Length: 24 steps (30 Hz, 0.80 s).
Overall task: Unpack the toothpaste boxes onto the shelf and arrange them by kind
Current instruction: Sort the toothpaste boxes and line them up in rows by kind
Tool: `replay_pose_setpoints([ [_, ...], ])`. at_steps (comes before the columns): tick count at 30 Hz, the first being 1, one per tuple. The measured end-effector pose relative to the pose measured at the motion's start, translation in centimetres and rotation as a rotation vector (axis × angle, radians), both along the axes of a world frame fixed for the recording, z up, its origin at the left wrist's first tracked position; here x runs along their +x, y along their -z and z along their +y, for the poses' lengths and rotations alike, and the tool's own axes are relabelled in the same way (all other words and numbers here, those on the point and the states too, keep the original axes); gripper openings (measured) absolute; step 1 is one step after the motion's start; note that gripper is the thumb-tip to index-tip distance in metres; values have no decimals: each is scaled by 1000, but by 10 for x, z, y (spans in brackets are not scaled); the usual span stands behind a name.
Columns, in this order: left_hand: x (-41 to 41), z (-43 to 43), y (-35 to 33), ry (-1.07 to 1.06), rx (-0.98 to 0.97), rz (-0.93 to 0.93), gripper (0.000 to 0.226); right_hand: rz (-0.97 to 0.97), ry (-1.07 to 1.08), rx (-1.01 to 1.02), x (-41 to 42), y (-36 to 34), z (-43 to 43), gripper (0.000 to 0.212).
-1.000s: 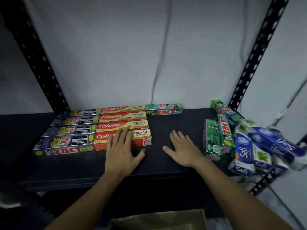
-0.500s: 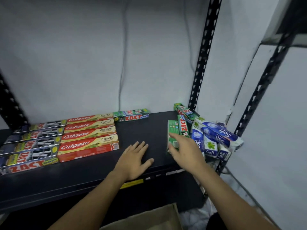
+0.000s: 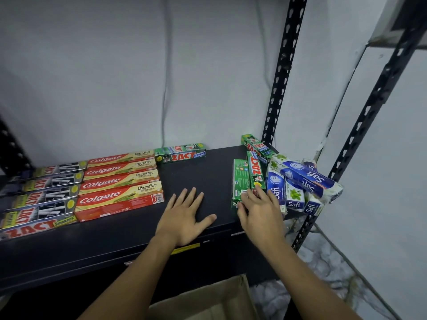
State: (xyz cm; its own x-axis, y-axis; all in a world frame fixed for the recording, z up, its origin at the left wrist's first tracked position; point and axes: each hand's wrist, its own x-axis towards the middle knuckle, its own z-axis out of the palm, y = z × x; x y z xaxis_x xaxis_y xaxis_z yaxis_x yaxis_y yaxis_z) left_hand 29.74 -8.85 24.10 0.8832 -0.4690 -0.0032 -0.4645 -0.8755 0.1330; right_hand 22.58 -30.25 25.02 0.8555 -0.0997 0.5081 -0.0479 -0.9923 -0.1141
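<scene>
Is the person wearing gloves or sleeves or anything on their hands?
No. The left hand and right hand are bare: no gloves, no rings, no watch or bracelet showing. Both forearms are uncovered as far as the picture shows, with no sleeve in sight.

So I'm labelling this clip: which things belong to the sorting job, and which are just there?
Job: Colgate boxes; black Zact boxes; green Zact boxes; Safi boxes; shelf; right hand; left hand; cardboard box.
Just there: wall cable; rack upright.

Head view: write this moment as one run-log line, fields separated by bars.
left hand flat on shelf | right hand touching green Zact boxes | Colgate row sorted | Safi pile unsorted
</scene>
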Motion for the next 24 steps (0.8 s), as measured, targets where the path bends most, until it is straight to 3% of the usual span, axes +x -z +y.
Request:
replay_pose_setpoints([
  [5,1,2,1,-12,-58,-16,93,-129,-38,128,-3,9,4,23],
  [9,-1,3,-1,-20,-96,-29,90,-225,-22,335,-7,7,7,19],
  [15,-3,3,-2,-31,-131,-33,87,-124,62,305,0,-5,17,41],
  [21,-3,3,-1,-38,-147,-37,87,-44,96,465,6,-8,26,32],
  [24,-3,2,-1,-44,-147,-46,88,-86,42,675,3,-6,27,23],
])
